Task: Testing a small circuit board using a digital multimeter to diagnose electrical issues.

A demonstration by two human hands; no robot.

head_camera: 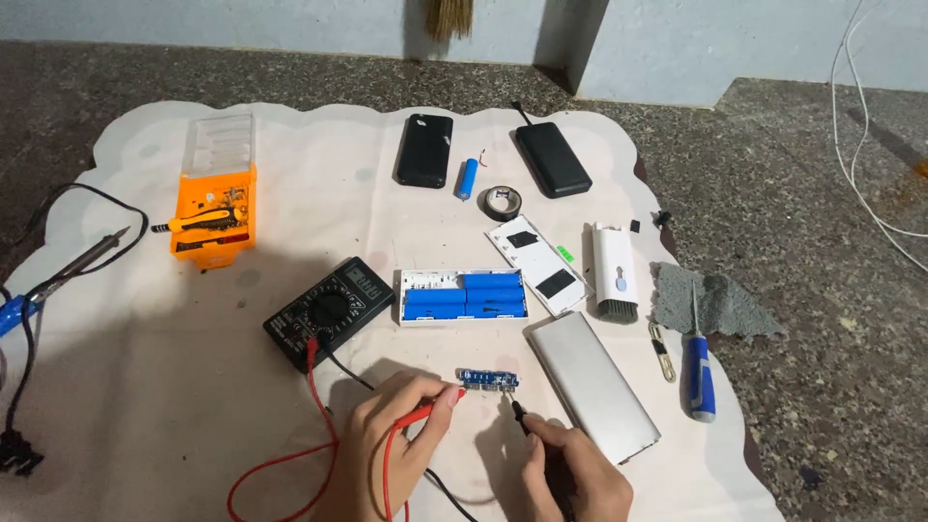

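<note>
Both hands sit at 6 o'clock in the view, each closed in a pen grip: the left hand [382, 440] pinches the red probe [432, 407], the right hand [570, 474] pinches the black probe [520, 417]. Their tips meet the two ends of a small blue circuit board [488, 378] lying loose on the white mat [319, 193], just below the white tray of blue battery cells [464, 297].

Nothing pins that board, so sideways pressure could skate it away and break contact. A slipped tip might bridge neighbouring pads. The silver metal casing [592, 384] lies close at 3 o'clock of the board; a board nudged onto it could short. Red leads [314, 387] trailing to the black multimeter [329, 312] at 10 o'clock may snag a wrist.
</note>
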